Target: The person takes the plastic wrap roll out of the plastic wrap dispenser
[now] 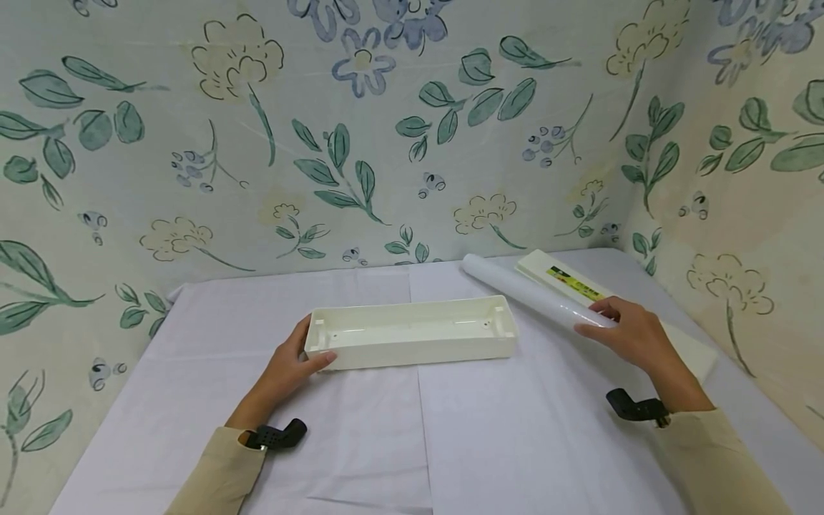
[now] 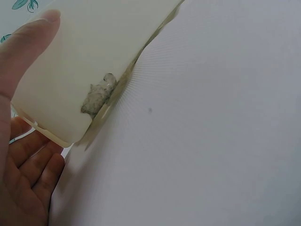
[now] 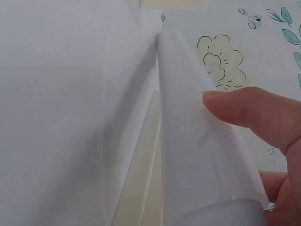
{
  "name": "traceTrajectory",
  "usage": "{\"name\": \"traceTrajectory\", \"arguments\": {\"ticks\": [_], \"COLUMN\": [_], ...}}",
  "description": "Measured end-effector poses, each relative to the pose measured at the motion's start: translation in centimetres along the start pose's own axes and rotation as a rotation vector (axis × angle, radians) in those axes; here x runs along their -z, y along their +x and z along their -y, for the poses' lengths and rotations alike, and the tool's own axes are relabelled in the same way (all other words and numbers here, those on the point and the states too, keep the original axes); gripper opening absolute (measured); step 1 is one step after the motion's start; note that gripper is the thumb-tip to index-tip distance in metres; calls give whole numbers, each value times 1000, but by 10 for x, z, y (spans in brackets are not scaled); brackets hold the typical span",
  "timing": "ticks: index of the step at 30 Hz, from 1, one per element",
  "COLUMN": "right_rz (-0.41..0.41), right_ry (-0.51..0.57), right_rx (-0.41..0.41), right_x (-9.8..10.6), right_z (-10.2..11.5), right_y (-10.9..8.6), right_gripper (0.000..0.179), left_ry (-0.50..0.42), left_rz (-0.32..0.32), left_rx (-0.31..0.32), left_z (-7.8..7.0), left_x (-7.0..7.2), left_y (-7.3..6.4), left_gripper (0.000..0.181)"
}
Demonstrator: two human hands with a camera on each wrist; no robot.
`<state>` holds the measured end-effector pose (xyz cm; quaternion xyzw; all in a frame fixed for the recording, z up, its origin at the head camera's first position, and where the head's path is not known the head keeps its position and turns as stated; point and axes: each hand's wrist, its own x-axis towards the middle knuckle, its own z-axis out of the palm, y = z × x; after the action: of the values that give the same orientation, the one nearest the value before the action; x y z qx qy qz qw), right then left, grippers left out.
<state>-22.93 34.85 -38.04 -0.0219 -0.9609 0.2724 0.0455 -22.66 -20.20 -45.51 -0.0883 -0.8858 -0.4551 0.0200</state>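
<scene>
My left hand (image 1: 290, 368) grips the left end of a long cream plastic box (image 1: 418, 353), open at the top, its thumb on the front wall and fingers behind the end. In the left wrist view a grey, ragged patch (image 2: 99, 95) shows on the box's lower front edge. At the right, my right hand (image 1: 634, 336) holds the near end of a shiny roll of clear plastic film (image 1: 518, 287) between thumb and fingers. The roll slants away to the back left, its far end beside a long cream lid (image 1: 685, 343) with a yellow-green label (image 1: 575, 283).
A white cloth (image 1: 347, 443) covers the table, with a crease running down its middle. Flower-patterned walls (image 1: 360, 179) close in the table's back and right side. A small black camera (image 1: 278, 435) sits on my left wrist, another camera (image 1: 634, 406) on my right.
</scene>
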Motion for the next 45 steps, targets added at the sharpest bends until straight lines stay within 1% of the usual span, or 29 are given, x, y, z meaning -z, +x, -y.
{"name": "traceTrajectory", "arguments": {"ticks": [15, 28, 37, 45], "right_rz": [15, 25, 29, 42], "right_ry": [3, 7, 6, -13], "right_rx": [-29, -22, -41, -30], "right_x": [-6, -9, -12, -11], "right_z": [-7, -14, -16, -17], "right_y": [3, 6, 7, 8], "right_gripper": [67, 66, 64, 67], "left_ry": [1, -16, -12, -15], "left_rz": [3, 5, 1, 6], "left_rx": [9, -9, -6, -7], "left_z": [-1, -1, 2, 1], "left_x": [0, 1, 1, 0], "left_y": [0, -1, -2, -1], "left_gripper": [94, 94, 92, 92]}}
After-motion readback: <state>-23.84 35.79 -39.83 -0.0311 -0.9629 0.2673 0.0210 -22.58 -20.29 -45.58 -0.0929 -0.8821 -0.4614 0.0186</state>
